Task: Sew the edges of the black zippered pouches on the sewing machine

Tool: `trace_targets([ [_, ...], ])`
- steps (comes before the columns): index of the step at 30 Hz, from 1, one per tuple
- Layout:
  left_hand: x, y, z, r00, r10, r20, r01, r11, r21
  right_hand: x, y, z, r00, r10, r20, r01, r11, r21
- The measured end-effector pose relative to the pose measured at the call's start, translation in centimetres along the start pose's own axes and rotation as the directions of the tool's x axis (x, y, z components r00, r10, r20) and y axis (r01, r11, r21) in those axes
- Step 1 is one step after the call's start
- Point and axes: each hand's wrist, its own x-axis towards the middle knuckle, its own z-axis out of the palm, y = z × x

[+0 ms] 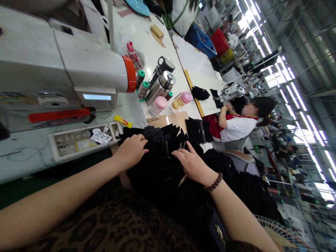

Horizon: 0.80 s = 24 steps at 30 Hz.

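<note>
A heap of black fabric pieces [162, 164] lies in front of me at the table's edge, fanned out in a stack. My left hand [131, 151] rests on the left side of the heap with its fingers curled down onto the cloth. On the right side my right hand [192, 163] lies flat on the fabric, fingers stretched and slightly apart; a dark bead bracelet [214, 182] circles its wrist. Neither hand visibly lifts a piece.
A white sewing machine [65, 66] fills the left, with a parts tray [84, 140] beneath it. Steel flasks [160, 85], thread cones and pink-lidded jars [181, 99] stand behind the fabric. A co-worker in red and white [236, 124] sits at the neighbouring table on the right.
</note>
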Motion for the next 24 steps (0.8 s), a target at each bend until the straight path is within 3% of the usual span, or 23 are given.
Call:
trace_targets([
  [3,-0.1,-0.5,0.3,1.0,0.019,0.018,-0.02,0.999,0.051,0.3,-0.1,0.0,0.999,-0.021,0.037,0.021,1.0,-0.018],
  [9,-0.9,1.8,0.2,0.995,0.089,0.051,-0.071,0.953,-0.295,0.9,-0.3,-0.6,0.999,-0.041,0.029,0.043,0.998,-0.056],
  [13,-1.5,3.8,0.1,0.977,0.211,0.035,-0.152,0.802,-0.578,1.1,-0.2,-0.6,0.993,-0.105,0.055,0.107,0.994,-0.037],
  [16,-1.3,3.1,0.1,0.98,0.194,0.04,-0.12,0.743,-0.658,0.8,-0.1,-0.4,0.993,-0.099,0.066,0.1,0.995,-0.019],
  [18,-1.0,1.4,0.2,0.995,0.095,0.009,-0.074,0.831,-0.551,0.7,-0.1,-0.2,0.998,-0.057,0.034,0.058,0.998,-0.011],
  [20,-0.7,-0.6,0.4,0.999,-0.002,-0.043,-0.011,0.955,-0.297,0.6,-0.2,-0.1,1.0,-0.024,0.007,0.025,1.0,-0.008],
  [22,-0.6,-2.2,0.7,0.998,-0.034,-0.044,0.031,0.998,-0.057,0.7,-0.3,-0.1,0.999,-0.03,0.015,0.03,0.999,-0.019],
  [24,-0.7,-2.9,1.0,1.0,-0.023,-0.009,0.023,0.999,0.044,1.0,-0.4,-0.1,0.997,-0.054,0.046,0.056,0.998,-0.033],
])
